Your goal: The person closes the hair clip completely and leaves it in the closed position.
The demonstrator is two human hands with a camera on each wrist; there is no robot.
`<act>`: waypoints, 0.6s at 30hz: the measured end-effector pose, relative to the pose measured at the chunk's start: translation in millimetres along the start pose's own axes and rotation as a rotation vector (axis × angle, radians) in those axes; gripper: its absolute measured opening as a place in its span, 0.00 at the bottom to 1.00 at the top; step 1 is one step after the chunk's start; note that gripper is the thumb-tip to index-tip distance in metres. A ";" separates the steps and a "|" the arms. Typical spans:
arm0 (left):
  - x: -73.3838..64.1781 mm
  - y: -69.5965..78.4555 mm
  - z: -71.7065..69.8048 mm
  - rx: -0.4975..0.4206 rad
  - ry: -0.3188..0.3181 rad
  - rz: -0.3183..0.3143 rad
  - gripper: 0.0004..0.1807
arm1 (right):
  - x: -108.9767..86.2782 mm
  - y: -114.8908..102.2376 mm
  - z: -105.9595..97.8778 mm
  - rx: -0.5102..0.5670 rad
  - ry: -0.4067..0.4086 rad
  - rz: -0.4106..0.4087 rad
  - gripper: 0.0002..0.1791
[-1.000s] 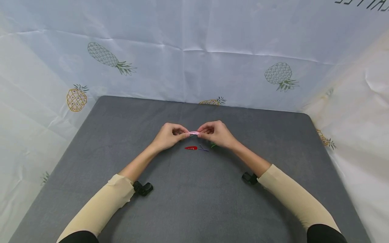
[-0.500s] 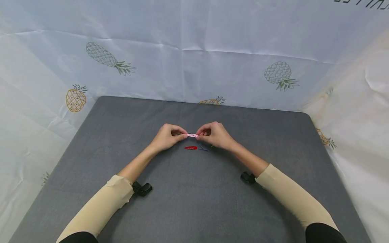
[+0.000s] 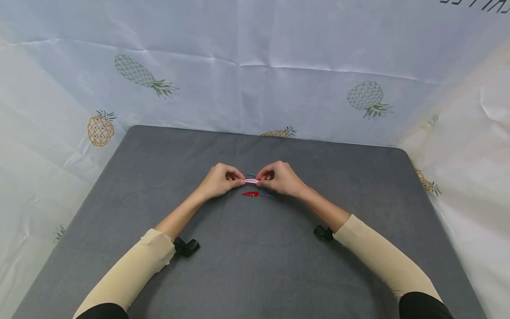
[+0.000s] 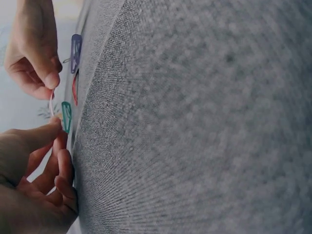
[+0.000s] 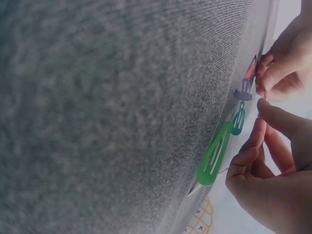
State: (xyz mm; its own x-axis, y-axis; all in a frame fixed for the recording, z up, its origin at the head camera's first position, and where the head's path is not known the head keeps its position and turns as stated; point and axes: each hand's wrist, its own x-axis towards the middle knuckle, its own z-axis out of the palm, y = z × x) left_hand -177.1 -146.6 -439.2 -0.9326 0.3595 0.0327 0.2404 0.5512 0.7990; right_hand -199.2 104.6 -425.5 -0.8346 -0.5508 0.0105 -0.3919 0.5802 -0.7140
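A pink snap hair clip (image 3: 251,180) spans the gap between my two hands above the table. My left hand (image 3: 218,180) pinches its left end between thumb and forefinger. At the other end, the thumb and forefinger of my right hand (image 3: 282,179) grip it. Just nearer to me lies a red hair clip (image 3: 250,194), with a purple hair clip (image 4: 75,53) to its right. A teal hair clip (image 4: 67,116) lies just beyond the pink one. The right wrist view shows a green hair clip (image 5: 214,155) beside my right hand, which hides it in the head view.
A grey cloth-covered table (image 3: 247,257) spreads around the hands. Behind it hangs a pale curtain (image 3: 259,97) printed with pineapples, and more of this cloth flanks both sides. Black wrist devices (image 3: 186,247) sit under both forearms.
Both hands have come slightly toward me with the pink hair clip, and the right hand has shifted a little left. The green hair clip has gone out of sight behind the right hand.
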 end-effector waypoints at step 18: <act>-0.7 2.2 3.2 0.043 -0.020 -0.015 0.05 | 3.9 -0.2 1.9 -0.058 -0.077 0.007 0.04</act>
State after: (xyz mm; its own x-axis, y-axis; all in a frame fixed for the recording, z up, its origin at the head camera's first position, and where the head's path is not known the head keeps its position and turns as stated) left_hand -175.0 -143.2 -439.5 -0.9309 0.3653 0.0082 0.2377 0.5882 0.7730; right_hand -201.7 101.2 -426.6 -0.8059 -0.5899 -0.0496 -0.4099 0.6165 -0.6723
